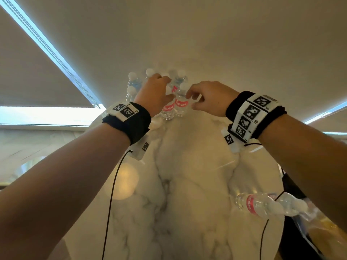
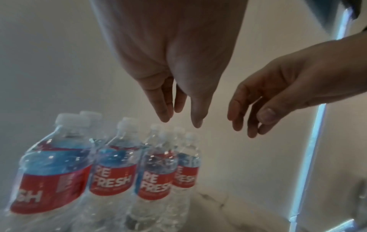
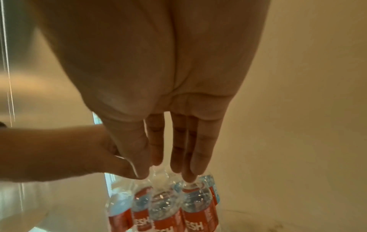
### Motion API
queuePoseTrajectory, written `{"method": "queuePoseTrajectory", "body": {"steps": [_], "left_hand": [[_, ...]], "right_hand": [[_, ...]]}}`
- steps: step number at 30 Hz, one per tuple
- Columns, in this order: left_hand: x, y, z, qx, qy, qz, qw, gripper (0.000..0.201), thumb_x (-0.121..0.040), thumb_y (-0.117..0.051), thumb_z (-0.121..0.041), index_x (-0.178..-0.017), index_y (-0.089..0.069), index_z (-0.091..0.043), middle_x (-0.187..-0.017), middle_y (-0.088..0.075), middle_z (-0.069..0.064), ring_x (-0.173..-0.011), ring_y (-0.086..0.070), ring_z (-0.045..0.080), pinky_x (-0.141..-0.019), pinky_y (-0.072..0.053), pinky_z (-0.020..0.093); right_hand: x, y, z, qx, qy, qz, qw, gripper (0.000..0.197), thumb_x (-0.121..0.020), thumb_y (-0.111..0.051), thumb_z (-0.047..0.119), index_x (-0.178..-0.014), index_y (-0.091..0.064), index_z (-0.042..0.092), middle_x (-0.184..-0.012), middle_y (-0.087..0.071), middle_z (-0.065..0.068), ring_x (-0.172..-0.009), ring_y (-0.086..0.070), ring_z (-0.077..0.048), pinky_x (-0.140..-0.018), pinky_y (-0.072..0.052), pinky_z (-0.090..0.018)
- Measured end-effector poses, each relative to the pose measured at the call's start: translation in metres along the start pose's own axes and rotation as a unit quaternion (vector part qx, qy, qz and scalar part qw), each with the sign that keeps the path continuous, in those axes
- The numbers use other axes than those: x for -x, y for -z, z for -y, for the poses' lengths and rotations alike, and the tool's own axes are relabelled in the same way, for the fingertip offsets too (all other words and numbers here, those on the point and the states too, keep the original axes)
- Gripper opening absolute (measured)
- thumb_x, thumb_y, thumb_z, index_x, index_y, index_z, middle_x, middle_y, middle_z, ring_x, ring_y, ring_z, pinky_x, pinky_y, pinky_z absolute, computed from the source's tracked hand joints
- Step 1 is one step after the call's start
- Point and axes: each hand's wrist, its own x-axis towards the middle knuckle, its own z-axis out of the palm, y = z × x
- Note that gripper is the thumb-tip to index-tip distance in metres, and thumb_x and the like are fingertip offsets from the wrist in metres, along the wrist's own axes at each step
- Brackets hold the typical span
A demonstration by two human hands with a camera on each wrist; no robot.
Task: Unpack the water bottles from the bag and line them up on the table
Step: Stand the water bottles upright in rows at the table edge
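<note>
Several clear water bottles [image 1: 180,104] with red and blue labels and white caps stand bunched together at the far end of the marble table [image 1: 187,184]. My left hand [image 1: 157,91] hovers over the left of the bunch [image 2: 111,172], fingers straight and holding nothing [image 2: 178,109]. My right hand [image 1: 202,98] reaches in from the right. In the right wrist view its straight fingers [image 3: 178,157] touch the tops of the nearest bottles [image 3: 190,211]. Another bottle [image 1: 262,203] lies on its side at the table's right edge, its cap end in a clear plastic bag [image 1: 319,228].
Black cables hang from both wristbands over the table's near half. A wall stands right behind the bottles, and a bright window strip [image 1: 47,115] runs at the left. The table's round edge drops off at the right beside the bag.
</note>
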Motion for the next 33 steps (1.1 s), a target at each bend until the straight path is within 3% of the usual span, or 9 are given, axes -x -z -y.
{"method": "queuePoseTrajectory", "body": {"steps": [3, 6, 11, 16, 20, 23, 26, 29, 33], "left_hand": [[0.034, 0.004, -0.032, 0.039, -0.059, -0.008, 0.997, 0.037, -0.09, -0.071, -0.032, -0.119, -0.067, -0.009, -0.103, -0.062, 0.006, -0.089, -0.063, 0.023, -0.082, -0.05, 0.032], [0.08, -0.005, -0.076, 0.064, -0.11, 0.062, 0.99, 0.034, -0.092, -0.069, -0.035, -0.118, -0.067, -0.013, -0.094, -0.06, -0.005, -0.084, -0.06, 0.014, -0.076, -0.049, 0.028], [0.15, -0.037, -0.142, 0.095, -0.161, 0.184, 0.965, 0.037, -0.093, -0.065, -0.042, -0.124, -0.065, -0.022, -0.101, -0.061, -0.008, -0.091, -0.062, 0.01, -0.085, -0.053, 0.03], [0.193, -0.081, -0.206, 0.096, -0.175, 0.261, 0.944, 0.047, -0.091, -0.068, -0.04, -0.132, -0.059, -0.02, -0.12, -0.062, 0.001, -0.108, -0.061, 0.019, -0.094, -0.05, 0.033], [0.212, -0.112, -0.24, 0.088, -0.176, 0.279, 0.94, 0.06, -0.086, -0.073, -0.041, -0.139, -0.051, -0.025, -0.129, -0.053, 0.003, -0.111, -0.057, 0.022, -0.093, -0.049, 0.034], [0.21, -0.122, -0.252, 0.085, -0.154, 0.264, 0.948, 0.046, -0.089, -0.071, -0.033, -0.131, -0.056, -0.021, -0.123, -0.051, 0.005, -0.105, -0.056, 0.023, -0.087, -0.047, 0.032], [0.197, -0.124, -0.25, 0.098, -0.128, 0.263, 0.951, 0.035, -0.089, -0.071, -0.026, -0.12, -0.058, -0.015, -0.114, -0.051, 0.006, -0.093, -0.058, 0.025, -0.075, -0.045, 0.032], [0.177, -0.118, -0.236, 0.1, -0.114, 0.257, 0.954, 0.034, -0.087, -0.073, -0.028, -0.116, -0.061, -0.013, -0.106, -0.052, 0.003, -0.089, -0.055, 0.022, -0.075, -0.04, 0.029], [0.131, -0.098, -0.204, 0.092, -0.09, 0.218, 0.968, 0.035, -0.086, -0.074, -0.03, -0.114, -0.064, -0.012, -0.098, -0.049, -0.001, -0.087, -0.051, 0.018, -0.077, -0.039, 0.028]], "right_hand": [[0.07, 0.006, 0.011, -0.036, -0.046, -0.007, 0.998, 0.028, -0.091, -0.063, 0.031, -0.117, -0.065, 0.021, -0.107, -0.067, 0.003, -0.097, -0.062, -0.017, -0.079, -0.044, -0.027], [0.148, 0.006, 0.015, -0.071, -0.097, -0.025, 0.992, 0.025, -0.09, -0.065, 0.036, -0.112, -0.068, 0.024, -0.1, -0.068, 0.007, -0.092, -0.063, -0.013, -0.081, -0.047, -0.027], [0.25, -0.006, -0.007, -0.113, -0.192, -0.075, 0.972, 0.02, -0.087, -0.067, 0.037, -0.105, -0.068, 0.028, -0.088, -0.068, 0.014, -0.083, -0.063, -0.003, -0.077, -0.048, -0.023], [0.305, -0.045, -0.06, -0.031, -0.274, -0.072, 0.958, 0.034, -0.088, -0.065, 0.039, -0.119, -0.061, 0.028, -0.105, -0.061, 0.005, -0.093, -0.059, -0.013, -0.084, -0.048, -0.027], [0.325, -0.084, -0.083, -0.021, -0.308, -0.032, 0.951, 0.042, -0.089, -0.064, 0.037, -0.129, -0.053, 0.031, -0.121, -0.055, -0.003, -0.1, -0.06, -0.018, -0.087, -0.052, -0.03], [0.324, -0.098, -0.091, -0.045, -0.3, -0.06, 0.951, 0.036, -0.09, -0.064, 0.032, -0.125, -0.055, 0.028, -0.11, -0.056, -0.001, -0.089, -0.06, -0.015, -0.081, -0.053, -0.027], [0.317, -0.1, -0.096, -0.051, -0.28, -0.043, 0.958, 0.032, -0.088, -0.066, 0.031, -0.119, -0.056, 0.027, -0.105, -0.054, 0.001, -0.084, -0.058, -0.014, -0.075, -0.049, -0.023], [0.301, -0.092, -0.103, -0.039, -0.263, -0.029, 0.963, 0.029, -0.087, -0.067, 0.031, -0.115, -0.061, 0.025, -0.104, -0.055, 0.001, -0.082, -0.057, -0.012, -0.073, -0.047, -0.02], [0.258, -0.059, -0.111, -0.065, -0.248, -0.029, 0.966, 0.027, -0.086, -0.068, 0.027, -0.112, -0.067, 0.022, -0.1, -0.057, -0.001, -0.085, -0.057, -0.018, -0.076, -0.048, -0.026]]}}
